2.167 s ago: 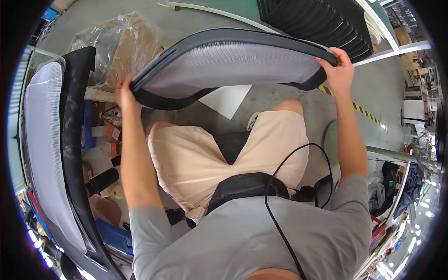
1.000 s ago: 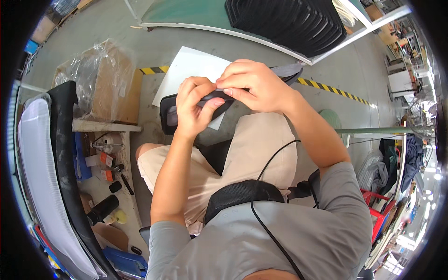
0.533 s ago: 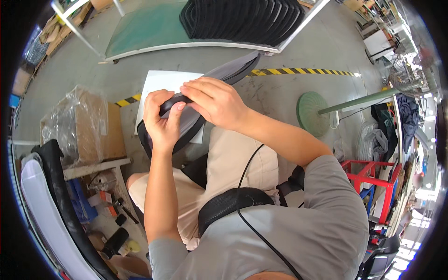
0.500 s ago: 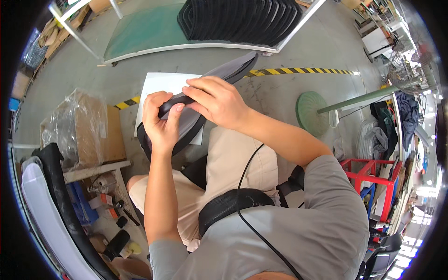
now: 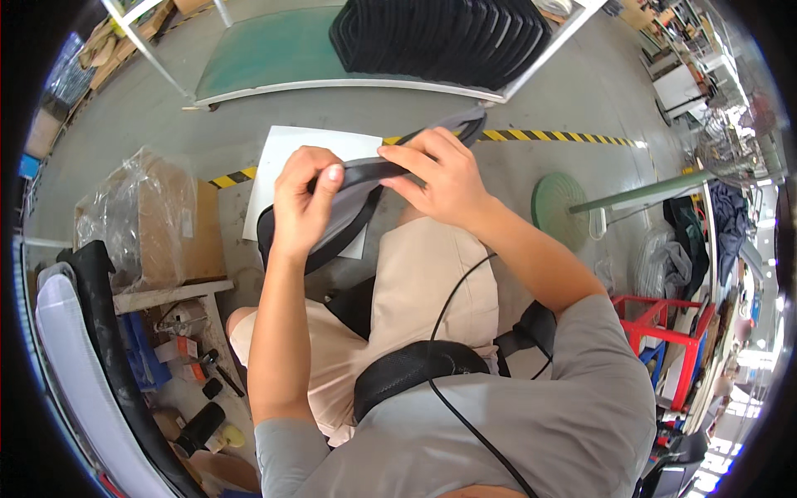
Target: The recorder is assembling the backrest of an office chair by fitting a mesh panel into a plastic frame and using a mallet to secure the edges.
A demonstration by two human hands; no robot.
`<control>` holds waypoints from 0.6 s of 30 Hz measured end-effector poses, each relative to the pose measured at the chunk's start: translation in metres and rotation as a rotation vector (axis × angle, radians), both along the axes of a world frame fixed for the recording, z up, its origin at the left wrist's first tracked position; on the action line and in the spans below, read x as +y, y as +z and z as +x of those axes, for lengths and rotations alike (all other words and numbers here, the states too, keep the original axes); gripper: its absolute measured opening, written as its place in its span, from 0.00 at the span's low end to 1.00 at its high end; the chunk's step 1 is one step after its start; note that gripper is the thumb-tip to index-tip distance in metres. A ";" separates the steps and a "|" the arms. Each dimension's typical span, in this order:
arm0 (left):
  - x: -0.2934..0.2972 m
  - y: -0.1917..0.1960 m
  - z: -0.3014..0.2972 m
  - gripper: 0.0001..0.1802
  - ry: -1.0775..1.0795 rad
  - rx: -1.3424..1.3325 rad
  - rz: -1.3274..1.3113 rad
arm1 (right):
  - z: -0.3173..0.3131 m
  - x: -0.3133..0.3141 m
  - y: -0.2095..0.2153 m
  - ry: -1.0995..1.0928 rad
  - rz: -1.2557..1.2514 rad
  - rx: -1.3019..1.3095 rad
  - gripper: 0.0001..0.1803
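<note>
Above my lap I hold a grey mesh panel with a thick black rim, curved and tilted, its far end reaching up to the right. My left hand is closed round the near-left stretch of the rim, thumb on top. Farther along the same rim, my right hand pinches the edge between thumb and fingers. The lower part of the panel hangs below my left hand, partly hidden by it. Behind the panel a white sheet lies on the floor.
A green-topped cart ahead bears a row of black frames. At left stand a plastic-wrapped cardboard box and a shelf with tools. A green fan base and a red metal frame are at right.
My right hand has slid right along the rim, away from my left hand, baring more of it between them. The panel has shifted slightly right; the view has moved a little too.
</note>
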State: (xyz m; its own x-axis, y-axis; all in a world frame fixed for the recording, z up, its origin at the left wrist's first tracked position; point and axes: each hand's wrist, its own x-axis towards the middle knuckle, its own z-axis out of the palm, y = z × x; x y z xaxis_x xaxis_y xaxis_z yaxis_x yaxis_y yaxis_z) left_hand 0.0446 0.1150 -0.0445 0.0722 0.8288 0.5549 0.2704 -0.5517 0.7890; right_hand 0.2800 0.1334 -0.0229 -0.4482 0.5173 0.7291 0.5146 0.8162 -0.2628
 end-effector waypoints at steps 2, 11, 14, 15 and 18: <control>0.004 0.000 0.003 0.11 -0.044 -0.016 -0.028 | -0.009 0.006 0.002 0.039 0.022 0.019 0.24; 0.034 0.004 0.017 0.16 -0.332 0.214 -0.014 | 0.016 0.025 0.001 0.240 -0.100 -0.010 0.22; 0.037 0.009 0.029 0.19 -0.394 0.217 -0.044 | 0.033 0.028 0.005 0.300 -0.161 -0.058 0.22; 0.040 0.011 0.030 0.19 -0.408 0.212 -0.049 | 0.038 0.028 0.006 0.349 -0.208 -0.091 0.23; 0.046 0.007 0.034 0.20 -0.494 0.253 0.114 | 0.046 0.023 0.013 0.376 -0.248 -0.127 0.24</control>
State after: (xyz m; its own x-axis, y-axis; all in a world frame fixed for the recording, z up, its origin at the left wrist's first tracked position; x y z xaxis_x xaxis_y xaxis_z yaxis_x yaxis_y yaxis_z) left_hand 0.0785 0.1612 -0.0376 0.5788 0.5987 0.5537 0.1315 -0.7387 0.6611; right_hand 0.3262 0.1568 -0.0099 -0.7155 0.4540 0.5311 0.2360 0.8725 -0.4279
